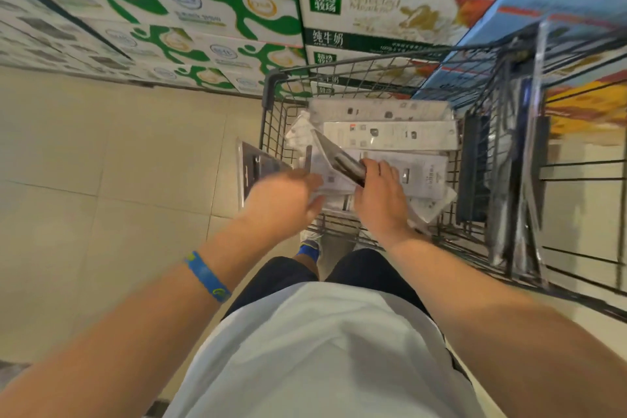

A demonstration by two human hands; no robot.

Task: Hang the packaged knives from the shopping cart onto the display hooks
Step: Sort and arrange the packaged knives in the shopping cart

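Head view: blurred left hand (pixel 283 197) hovers with its fingers straight at the shopping cart's (pixel 269 88) left rim. The packaged knife (pixel 337 158) slants with its far end up-left, its near end pinched by the right hand (pixel 380 195), above white packages (pixel 390 137) in the cart.

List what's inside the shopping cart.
Inside the shopping cart lie flat packaged knives, mostly white backs up. The right hand grips one dark package. It and the left hand hide the pile's near end; lower layers are covered.
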